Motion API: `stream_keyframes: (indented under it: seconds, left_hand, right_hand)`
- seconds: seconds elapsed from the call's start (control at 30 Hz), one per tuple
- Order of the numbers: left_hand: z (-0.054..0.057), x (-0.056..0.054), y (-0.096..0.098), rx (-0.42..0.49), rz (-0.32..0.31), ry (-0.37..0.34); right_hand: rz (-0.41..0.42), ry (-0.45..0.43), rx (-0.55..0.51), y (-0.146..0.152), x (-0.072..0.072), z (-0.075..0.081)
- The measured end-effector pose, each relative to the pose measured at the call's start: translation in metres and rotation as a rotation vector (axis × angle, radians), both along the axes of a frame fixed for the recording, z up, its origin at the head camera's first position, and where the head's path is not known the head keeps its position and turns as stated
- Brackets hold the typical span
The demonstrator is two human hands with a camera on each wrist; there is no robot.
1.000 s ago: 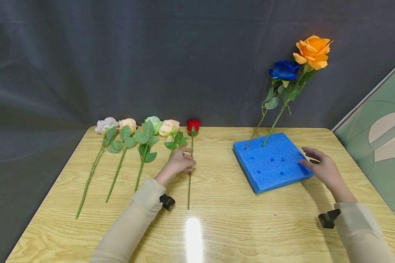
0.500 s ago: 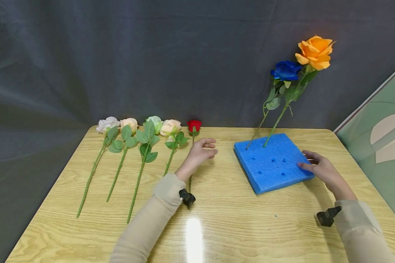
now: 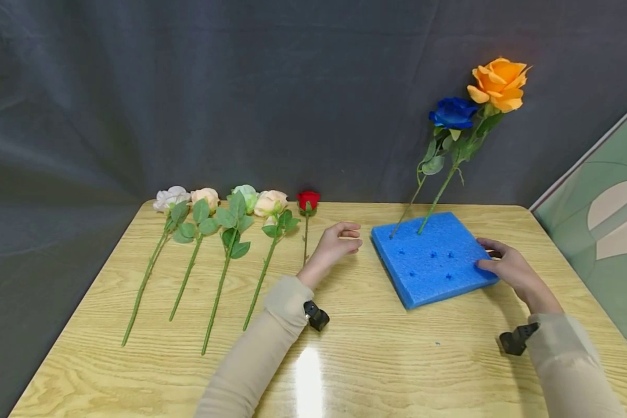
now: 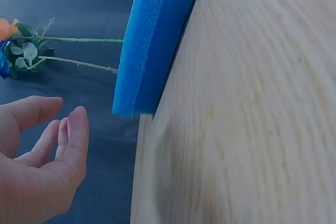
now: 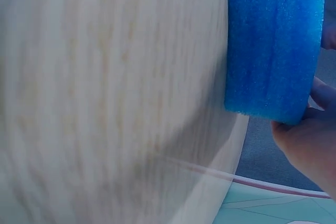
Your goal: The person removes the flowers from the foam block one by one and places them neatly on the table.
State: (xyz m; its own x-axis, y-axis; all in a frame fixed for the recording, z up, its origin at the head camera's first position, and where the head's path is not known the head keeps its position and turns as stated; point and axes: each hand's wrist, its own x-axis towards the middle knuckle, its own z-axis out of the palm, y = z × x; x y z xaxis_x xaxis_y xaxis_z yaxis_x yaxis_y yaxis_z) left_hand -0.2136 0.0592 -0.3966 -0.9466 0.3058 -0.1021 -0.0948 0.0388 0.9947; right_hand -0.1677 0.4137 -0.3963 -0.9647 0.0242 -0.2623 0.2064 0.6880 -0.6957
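Observation:
In the head view my left hand (image 3: 336, 247) is above the table between a red rose (image 3: 308, 201) and a blue foam block (image 3: 428, 278). Nothing is in its loosely bent fingers, as the left wrist view also shows, with the foam block (image 4: 152, 45) just past the fingertips. My right hand (image 3: 512, 270) holds the block's right edge, thumb over the top and fingers at the side; the right wrist view has this hand (image 5: 315, 140) at the block's corner. A blue rose (image 3: 453, 113) and an orange rose (image 3: 500, 84) stand tilted in the block.
Left of the red rose lie a white rose (image 3: 171, 198), a peach rose (image 3: 205, 196), a pale green rose (image 3: 247, 197) and a cream rose (image 3: 270, 203), stems toward me. Several small holes mark the block's top. A dark curtain (image 3: 240, 104) hangs behind the table (image 3: 386, 360).
My left hand has moved right from the red rose's stem toward the foam block, without a flower. My right hand has closed in on the block's right edge. The flowers lie as before.

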Motion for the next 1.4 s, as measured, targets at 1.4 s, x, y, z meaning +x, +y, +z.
stream_keyframes:
  seconds: [1.4]
  left_hand:
    - [-0.009, 0.007, 0.046, -0.134, -0.196, 0.148]
  right_hand:
    - [0.174, 0.033, 0.008, -0.009, -0.018, 0.002]
